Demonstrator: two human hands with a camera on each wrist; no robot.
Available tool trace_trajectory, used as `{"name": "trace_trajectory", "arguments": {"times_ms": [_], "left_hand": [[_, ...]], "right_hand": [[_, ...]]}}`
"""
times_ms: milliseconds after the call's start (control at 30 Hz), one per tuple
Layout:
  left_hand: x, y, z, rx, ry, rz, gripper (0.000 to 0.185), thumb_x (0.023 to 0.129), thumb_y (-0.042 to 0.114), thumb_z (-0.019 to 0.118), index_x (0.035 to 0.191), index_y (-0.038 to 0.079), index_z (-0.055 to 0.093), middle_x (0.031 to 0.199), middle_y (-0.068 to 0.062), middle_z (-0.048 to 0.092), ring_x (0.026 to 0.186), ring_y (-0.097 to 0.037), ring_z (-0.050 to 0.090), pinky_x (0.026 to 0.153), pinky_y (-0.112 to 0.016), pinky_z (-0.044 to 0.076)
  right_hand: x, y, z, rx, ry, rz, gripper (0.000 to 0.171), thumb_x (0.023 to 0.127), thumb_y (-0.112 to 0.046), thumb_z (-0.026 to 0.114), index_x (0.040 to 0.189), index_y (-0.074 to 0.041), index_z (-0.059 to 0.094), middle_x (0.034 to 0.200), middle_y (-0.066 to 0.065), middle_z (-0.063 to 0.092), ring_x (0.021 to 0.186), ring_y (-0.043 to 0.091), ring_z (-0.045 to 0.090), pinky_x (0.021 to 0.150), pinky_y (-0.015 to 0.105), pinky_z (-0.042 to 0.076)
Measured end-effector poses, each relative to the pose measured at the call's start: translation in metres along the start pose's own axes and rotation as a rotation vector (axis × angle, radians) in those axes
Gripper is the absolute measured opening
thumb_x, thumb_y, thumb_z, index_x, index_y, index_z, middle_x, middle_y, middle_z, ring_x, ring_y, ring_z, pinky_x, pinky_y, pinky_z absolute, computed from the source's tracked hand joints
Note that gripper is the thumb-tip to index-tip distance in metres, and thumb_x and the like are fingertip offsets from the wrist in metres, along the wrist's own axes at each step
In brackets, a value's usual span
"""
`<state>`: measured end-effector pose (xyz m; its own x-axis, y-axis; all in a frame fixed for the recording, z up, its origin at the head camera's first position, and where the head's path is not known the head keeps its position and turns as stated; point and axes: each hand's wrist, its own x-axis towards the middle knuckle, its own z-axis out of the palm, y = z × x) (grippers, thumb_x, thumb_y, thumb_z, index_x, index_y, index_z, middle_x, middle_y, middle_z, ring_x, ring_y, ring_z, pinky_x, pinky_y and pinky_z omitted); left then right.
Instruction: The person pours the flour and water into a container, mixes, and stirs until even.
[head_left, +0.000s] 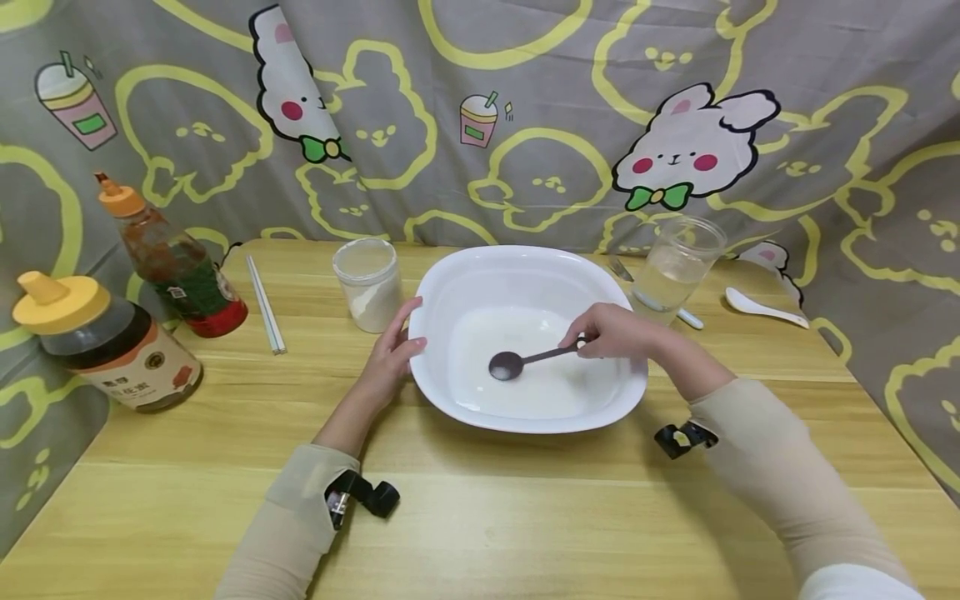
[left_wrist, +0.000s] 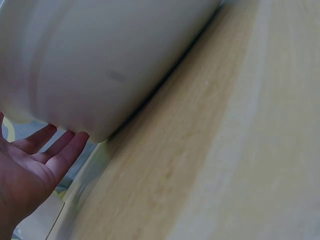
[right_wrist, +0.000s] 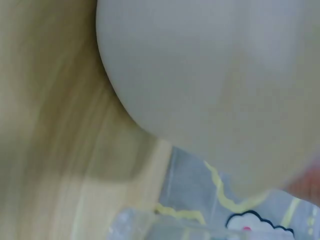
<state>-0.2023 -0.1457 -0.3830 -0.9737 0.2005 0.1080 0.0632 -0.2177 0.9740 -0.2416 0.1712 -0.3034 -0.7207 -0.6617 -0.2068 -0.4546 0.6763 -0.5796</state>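
The bowl (head_left: 450,283) was glossy white, smooth as glazed ceramic. The spoon (head_left: 525,360) looked like dark metal. The surface (head_left: 525,517) was pale wood grain, matt. The backdrop (head_left: 525,100) was printed cloth.

The wooden counter (head_left: 525,508) holds a white bowl (head_left: 480,275) in the middle, two bottles (head_left: 112,342) at the left, a jar (head_left: 369,283), chopsticks (head_left: 266,304) and a cup (head_left: 675,267).

Two bottles (head_left: 174,265) (head_left: 105,343), one bowl (head_left: 525,267), two spoons (head_left: 525,360) (head_left: 761,308), one jar (head_left: 369,283), one cup (head_left: 675,265).
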Motion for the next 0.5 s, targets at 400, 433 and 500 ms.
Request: {"name": "trace_trajectory", "arguments": {"times_ms": [400, 433, 500], "left_hand": [[0.0, -0.001, -0.001, 0.002, 0.004, -0.007, 0.059, 0.08, 0.009, 0.049, 0.134, 0.019, 0.028, 0.12, -0.022, 0.038, 0.099, -0.039, 0.044, 0.064, -0.032, 0.051], [0.0, -0.001, -0.001, 0.001, 0.004, -0.008, 0.059, 0.08, 0.009, 0.049, 0.134, 0.019, 0.028, 0.12, -0.022, 0.038, 0.099, -0.039, 0.043, 0.064, -0.032, 0.051], [0.0, -0.001, -0.001, 0.0, 0.006, -0.009, 0.059, 0.08, 0.009, 0.048, 0.135, 0.019, 0.028, 0.121, -0.022, 0.038, 0.099, -0.038, 0.044, 0.064, -0.032, 0.051]], "right_hand": [[-0.007, 0.003, -0.017, -0.213, 0.169, 0.098, 0.018, 0.074, 0.001, 0.056, 0.088, -0.003, 0.068, 0.064, 0.0, 0.054, 0.057, 0.014, 0.042, 0.051, 0.025, 0.035], [-0.003, 0.004, -0.015, -0.215, 0.178, 0.107, 0.018, 0.074, 0.001, 0.056, 0.088, -0.004, 0.068, 0.065, 0.0, 0.055, 0.057, 0.015, 0.042, 0.051, 0.026, 0.035], [0.005, 0.004, -0.011, -0.207, 0.185, 0.103, 0.018, 0.075, 0.0, 0.057, 0.088, -0.005, 0.068, 0.068, 0.0, 0.057, 0.058, 0.014, 0.043, 0.052, 0.026, 0.036]]}}
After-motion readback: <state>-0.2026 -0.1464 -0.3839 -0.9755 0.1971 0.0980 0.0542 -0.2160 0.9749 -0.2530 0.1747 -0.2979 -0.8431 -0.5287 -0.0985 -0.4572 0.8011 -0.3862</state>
